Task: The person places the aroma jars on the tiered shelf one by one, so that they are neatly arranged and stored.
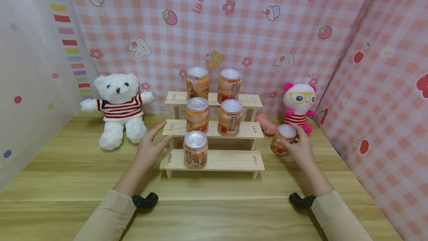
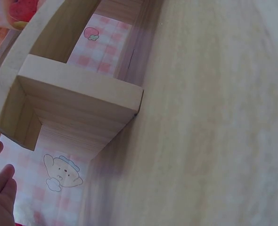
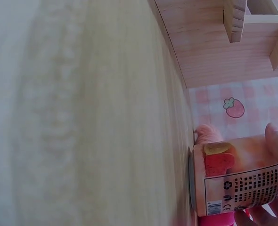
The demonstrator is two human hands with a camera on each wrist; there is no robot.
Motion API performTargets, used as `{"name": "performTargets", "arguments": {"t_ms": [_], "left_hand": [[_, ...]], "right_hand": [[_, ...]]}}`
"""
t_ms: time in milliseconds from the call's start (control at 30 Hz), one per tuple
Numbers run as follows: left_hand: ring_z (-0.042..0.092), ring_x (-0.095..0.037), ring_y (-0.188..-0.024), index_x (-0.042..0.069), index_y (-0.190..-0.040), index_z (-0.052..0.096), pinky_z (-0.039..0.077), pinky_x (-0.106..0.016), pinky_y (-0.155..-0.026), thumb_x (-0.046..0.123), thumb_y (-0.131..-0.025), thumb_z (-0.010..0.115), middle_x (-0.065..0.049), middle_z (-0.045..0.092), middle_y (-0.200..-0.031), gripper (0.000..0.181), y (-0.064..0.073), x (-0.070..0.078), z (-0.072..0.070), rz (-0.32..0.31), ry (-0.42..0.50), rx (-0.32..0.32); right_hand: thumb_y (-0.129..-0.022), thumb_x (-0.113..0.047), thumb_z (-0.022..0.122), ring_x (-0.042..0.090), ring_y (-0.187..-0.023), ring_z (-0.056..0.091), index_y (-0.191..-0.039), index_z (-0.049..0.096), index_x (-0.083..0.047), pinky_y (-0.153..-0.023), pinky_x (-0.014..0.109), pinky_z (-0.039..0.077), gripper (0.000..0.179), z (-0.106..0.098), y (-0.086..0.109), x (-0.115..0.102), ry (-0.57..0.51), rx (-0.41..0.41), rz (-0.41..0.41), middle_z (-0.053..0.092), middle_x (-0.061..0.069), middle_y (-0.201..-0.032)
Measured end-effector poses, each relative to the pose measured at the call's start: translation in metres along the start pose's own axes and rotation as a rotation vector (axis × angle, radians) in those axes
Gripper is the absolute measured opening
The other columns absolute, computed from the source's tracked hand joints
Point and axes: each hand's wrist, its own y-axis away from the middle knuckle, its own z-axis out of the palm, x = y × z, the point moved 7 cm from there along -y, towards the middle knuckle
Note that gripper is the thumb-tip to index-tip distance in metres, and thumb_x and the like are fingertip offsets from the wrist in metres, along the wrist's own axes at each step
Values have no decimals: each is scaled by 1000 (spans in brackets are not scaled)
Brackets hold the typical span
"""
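Note:
My right hand (image 1: 301, 148) grips a can (image 1: 282, 142) with an orange fruit label and silvery lid, to the right of a three-tier wooden shelf (image 1: 230, 159). In the right wrist view the can (image 3: 242, 174) stands upright at the tabletop, fingers and thumb around its upper part. My left hand (image 1: 151, 148) is at the shelf's left end, fingers extended and holding nothing; whether it touches the wood cannot be told. Matching cans stand on the shelf: two on the top tier, two on the middle tier, and one can (image 1: 195, 150) left of centre on the bottom tier.
A white teddy bear (image 1: 119, 107) in a striped sweater sits left of the shelf. Behind the held can are a pink panda doll (image 1: 299, 101) and a bundle of pink yarn (image 1: 266, 125). Pink checked cloth (image 1: 254, 36) hangs behind the wooden table (image 1: 214, 211).

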Motion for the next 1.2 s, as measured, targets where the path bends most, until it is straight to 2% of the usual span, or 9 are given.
{"name": "performTargets", "arguments": {"t_ms": [300, 533, 700, 833, 1000, 1100, 1200], "left_hand": [[33, -34, -135, 13, -143, 47, 27, -54, -109, 30, -92, 66, -14, 42, -146, 57, 1, 3, 1, 14, -2, -1], [33, -34, -135, 12, -143, 47, 27, -54, -108, 29, -92, 67, -15, 42, -145, 57, 1, 4, 1, 23, -3, 3], [33, -34, -135, 12, -143, 47, 28, -54, -108, 31, -91, 67, -14, 42, -145, 58, 1, 3, 0, 19, -4, 4], [33, -35, -135, 11, -143, 47, 27, -54, -108, 30, -91, 67, -15, 41, -145, 58, 1, 4, 0, 22, 1, 3], [34, -33, -135, 10, -142, 48, 28, -52, -109, 28, -91, 68, -14, 42, -145, 57, 1, 6, -1, 28, 0, 10], [34, -33, -135, 10, -142, 47, 28, -52, -108, 28, -91, 68, -14, 42, -145, 58, 1, 5, 0, 31, -4, 10], [33, -34, -135, 10, -142, 47, 28, -53, -108, 28, -91, 68, -14, 42, -145, 58, 1, 4, 0, 30, -5, 7]], "right_hand": [[-79, -5, 79, 33, -111, 50, -133, 49, 6, -86, 38, 45, 62, -3, 3, 2, 57, 48, 34, 53, 26, -124], [-80, -9, 79, 30, -108, 52, -133, 51, 3, -77, 15, 43, 62, -12, 9, -11, 55, 71, 31, 54, 24, -123], [-79, -10, 80, 24, -102, 53, -133, 52, 2, -74, 10, 43, 62, -18, 11, -30, 34, 76, -17, 55, 20, -122], [-76, -7, 82, 13, -90, 55, -131, 56, 1, -72, 9, 44, 61, -24, 15, -50, 41, 103, -86, 58, 17, -119], [-74, 2, 81, 0, -81, 54, -128, 57, 4, -70, 8, 45, 59, -29, 27, -91, -3, 101, -164, 59, 18, -117], [-73, 2, 81, 0, -82, 55, -127, 58, 4, -71, 9, 46, 59, -28, 31, -104, -15, 90, -178, 59, 16, -116], [-72, -1, 83, 4, -84, 57, -127, 60, 0, -72, 10, 47, 60, -25, 30, -103, -36, 80, -194, 59, 13, -117]]}}
